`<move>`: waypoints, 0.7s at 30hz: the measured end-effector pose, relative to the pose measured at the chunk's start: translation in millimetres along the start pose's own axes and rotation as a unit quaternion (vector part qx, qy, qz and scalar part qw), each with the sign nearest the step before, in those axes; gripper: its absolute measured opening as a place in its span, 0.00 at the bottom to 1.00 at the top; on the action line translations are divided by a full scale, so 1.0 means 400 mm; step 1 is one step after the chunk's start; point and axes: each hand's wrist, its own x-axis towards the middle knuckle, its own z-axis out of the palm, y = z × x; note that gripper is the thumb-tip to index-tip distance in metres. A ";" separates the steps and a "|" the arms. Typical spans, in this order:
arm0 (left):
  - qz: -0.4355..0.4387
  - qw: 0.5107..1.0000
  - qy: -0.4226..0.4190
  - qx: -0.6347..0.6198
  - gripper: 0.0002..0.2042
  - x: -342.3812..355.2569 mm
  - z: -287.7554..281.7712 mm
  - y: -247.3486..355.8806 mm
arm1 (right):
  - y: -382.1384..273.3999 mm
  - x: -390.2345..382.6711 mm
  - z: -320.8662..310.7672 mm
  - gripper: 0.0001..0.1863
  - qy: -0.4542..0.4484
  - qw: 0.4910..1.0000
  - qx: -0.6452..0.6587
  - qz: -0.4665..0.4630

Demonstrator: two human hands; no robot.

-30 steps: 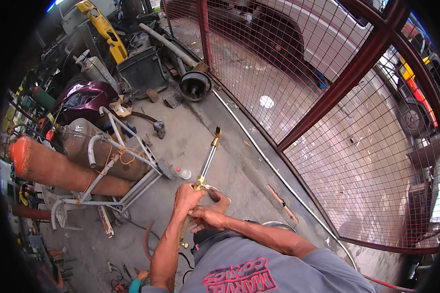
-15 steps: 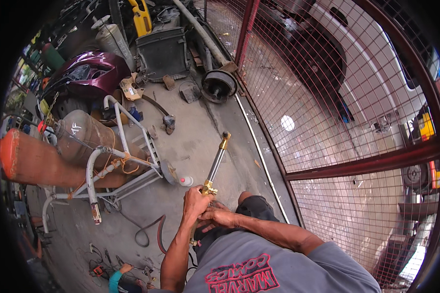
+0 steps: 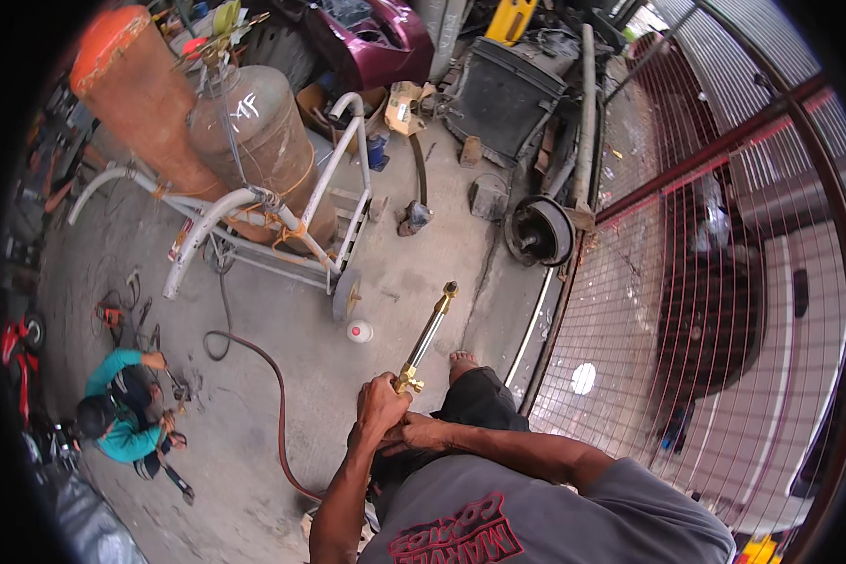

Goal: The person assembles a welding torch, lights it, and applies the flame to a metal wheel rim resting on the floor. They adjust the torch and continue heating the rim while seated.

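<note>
The left hand (image 3: pixel 381 406) is wrapped tight around the base of a brass cutting torch (image 3: pixel 426 338), whose tube slants up toward one o'clock, tip kept away from the body; the right hand (image 3: pixel 421 434) closes over the left wrist and the torch's lower end, seemingly to steady it. A reddish hose (image 3: pixel 274 404) trails off at nine o'clock toward the gas cylinders (image 3: pixel 254 132) on their white cart (image 3: pixel 254 202) at eleven; a small white can (image 3: pixel 359 331) sits on the concrete floor (image 3: pixel 395 282) just left of the torch, and a crouching person in teal (image 3: pixel 122 414) works well apart at nine o'clock.

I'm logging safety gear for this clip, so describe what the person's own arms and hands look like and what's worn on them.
Both the left hand and right hand are bare, with no gloves, rings or watch visible. The forearms are uncovered; a short-sleeved grey T-shirt with red lettering ends at the upper arms.
</note>
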 end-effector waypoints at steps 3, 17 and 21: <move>-0.038 0.998 0.031 0.040 0.16 0.035 0.090 -0.023 | -0.034 -0.017 -0.079 0.28 -0.053 0.997 -0.045 0.038; -0.087 0.991 0.104 -0.008 0.14 0.425 0.466 -0.289 | 0.228 0.291 -0.644 0.31 -0.122 0.992 0.000 0.040; -0.091 0.989 0.115 -0.005 0.15 0.555 0.595 -0.448 | 0.277 0.423 -0.797 0.29 -0.127 0.983 -0.122 0.053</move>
